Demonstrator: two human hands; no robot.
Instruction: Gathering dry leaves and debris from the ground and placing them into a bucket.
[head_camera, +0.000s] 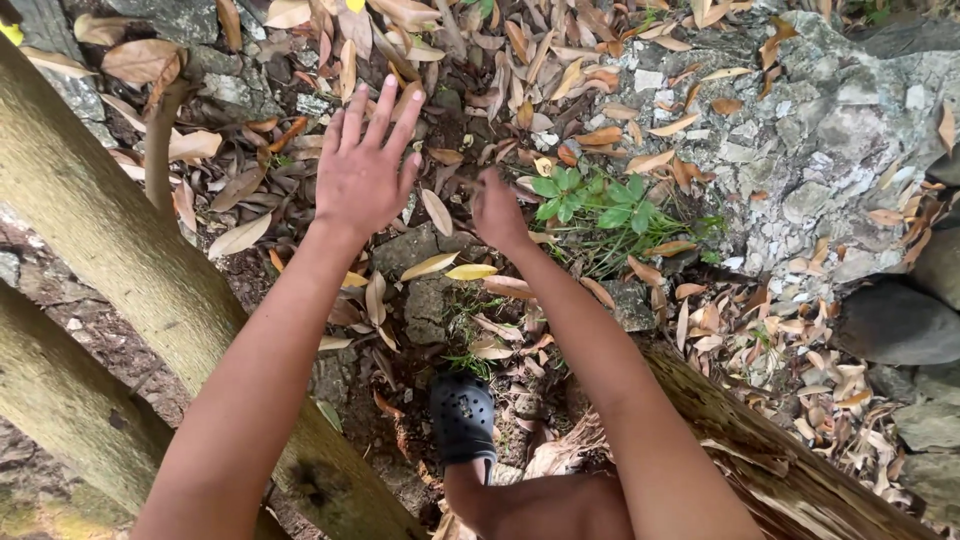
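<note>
Left hand (362, 170) grip splayed wide; right hand (497, 212) curled, empty; brittle dry leaves (440, 212) beneath.

No packages, labels, signs or screens visible.

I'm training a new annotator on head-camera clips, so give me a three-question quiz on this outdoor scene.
1. True or false: the left hand is spread open and holds nothing.
2. What lies just right of the right hand? A) green plant B) bucket C) rope
3. Fill in: the dark clog stands on ground strewn with dry ____.

Key: 1 true; 2 A, the green plant; 3 leaves.
</note>
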